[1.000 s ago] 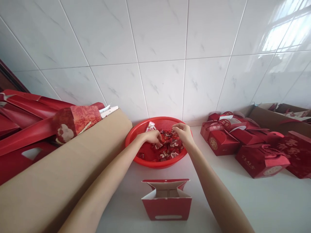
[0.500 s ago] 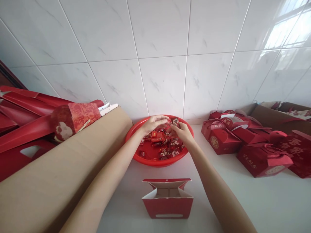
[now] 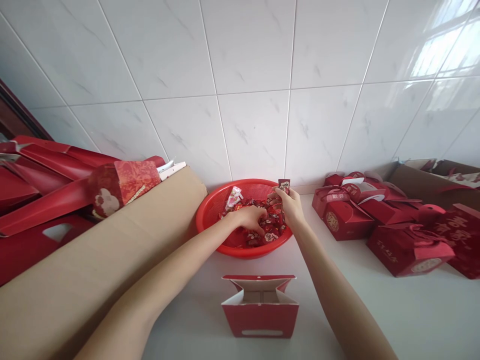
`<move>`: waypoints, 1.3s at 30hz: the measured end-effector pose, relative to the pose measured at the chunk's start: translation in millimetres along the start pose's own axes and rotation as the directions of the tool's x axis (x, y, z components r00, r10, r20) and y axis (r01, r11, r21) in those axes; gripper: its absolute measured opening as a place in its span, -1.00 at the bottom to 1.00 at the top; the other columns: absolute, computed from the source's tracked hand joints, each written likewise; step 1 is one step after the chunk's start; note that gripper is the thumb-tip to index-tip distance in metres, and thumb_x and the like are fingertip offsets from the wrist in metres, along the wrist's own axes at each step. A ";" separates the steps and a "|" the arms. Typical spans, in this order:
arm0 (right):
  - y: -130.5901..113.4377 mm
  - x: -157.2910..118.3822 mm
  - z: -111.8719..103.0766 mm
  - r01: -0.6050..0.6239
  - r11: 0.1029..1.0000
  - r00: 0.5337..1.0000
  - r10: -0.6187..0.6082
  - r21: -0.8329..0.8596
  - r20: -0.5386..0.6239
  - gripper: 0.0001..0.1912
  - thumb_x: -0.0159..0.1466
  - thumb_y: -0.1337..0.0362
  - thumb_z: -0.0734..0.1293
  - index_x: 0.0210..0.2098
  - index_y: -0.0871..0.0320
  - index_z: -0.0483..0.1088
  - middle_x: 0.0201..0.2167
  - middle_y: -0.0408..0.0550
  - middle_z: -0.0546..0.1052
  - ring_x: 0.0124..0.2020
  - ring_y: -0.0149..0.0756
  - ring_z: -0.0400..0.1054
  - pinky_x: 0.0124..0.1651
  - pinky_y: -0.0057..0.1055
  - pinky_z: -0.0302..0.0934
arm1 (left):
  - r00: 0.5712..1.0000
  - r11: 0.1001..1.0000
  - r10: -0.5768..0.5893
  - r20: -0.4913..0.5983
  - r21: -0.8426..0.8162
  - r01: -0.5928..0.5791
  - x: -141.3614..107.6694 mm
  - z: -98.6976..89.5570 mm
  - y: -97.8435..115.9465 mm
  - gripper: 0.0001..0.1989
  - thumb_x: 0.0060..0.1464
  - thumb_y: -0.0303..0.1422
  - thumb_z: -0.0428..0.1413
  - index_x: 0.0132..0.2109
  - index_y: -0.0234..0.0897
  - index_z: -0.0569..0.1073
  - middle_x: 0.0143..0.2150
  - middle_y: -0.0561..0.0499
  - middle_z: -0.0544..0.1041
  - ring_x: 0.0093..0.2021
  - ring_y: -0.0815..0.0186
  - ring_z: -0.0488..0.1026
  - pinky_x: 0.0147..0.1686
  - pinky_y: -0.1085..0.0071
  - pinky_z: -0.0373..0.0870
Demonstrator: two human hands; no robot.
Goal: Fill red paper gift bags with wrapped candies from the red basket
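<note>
A round red plastic basket (image 3: 204, 220) stands by the wall with several wrapped candies (image 3: 270, 236) in it. My left hand (image 3: 250, 218) reaches over the candies near the basket's middle, its thumb and fingers apart and curved downward. Between the fingers of my right hand (image 3: 292, 204), at the right rim, is a dark red wrapped candy (image 3: 284, 184) with pale lettering, held upright. A pink-and-white wrapped candy (image 3: 234, 197) lies toward the basket's back left. Closer to me, a red gift box (image 3: 260, 320) stands with its top open and its inside showing.
On the left a long cardboard box (image 3: 123, 250) holds folded red boxes (image 3: 48, 170). Closed red gift boxes (image 3: 408, 250) are grouped on the right of the white table (image 3: 352, 300). Behind them sits another cardboard box (image 3: 416, 182). A tiled wall (image 3: 251, 135) closes off the back.
My left hand has come down from above the basket's back to the candies. My right hand has shifted right to the rim with its candy. The pink-and-white candy now shows.
</note>
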State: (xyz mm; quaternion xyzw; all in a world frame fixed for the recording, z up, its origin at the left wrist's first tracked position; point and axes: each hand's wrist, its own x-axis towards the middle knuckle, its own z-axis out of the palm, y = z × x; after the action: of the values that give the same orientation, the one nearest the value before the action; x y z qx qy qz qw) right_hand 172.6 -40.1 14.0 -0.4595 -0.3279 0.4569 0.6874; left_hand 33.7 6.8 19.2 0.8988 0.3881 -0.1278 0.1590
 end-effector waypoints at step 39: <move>-4.0 -2.0 1.5 -0.009 1.000 1.000 0.009 0.005 -0.024 -0.83 0.13 0.25 0.42 -0.45 0.13 0.33 -0.55 -0.11 0.55 -0.62 -0.39 0.37 -0.60 -0.49 0.22 | 0.999 0.996 -0.040 -0.025 -0.079 0.038 3.4 -1.9 -22.9 -0.78 -0.21 -0.43 0.22 -0.30 -0.16 0.59 -0.22 0.01 0.60 -0.26 0.17 0.52 -0.35 0.40 0.36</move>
State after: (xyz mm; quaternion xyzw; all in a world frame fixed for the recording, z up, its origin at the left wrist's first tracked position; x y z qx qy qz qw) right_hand 171.9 -42.1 18.1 -0.4647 -0.3166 0.4552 0.6904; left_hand 19.2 24.6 15.5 0.8857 0.4125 -0.1034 0.1862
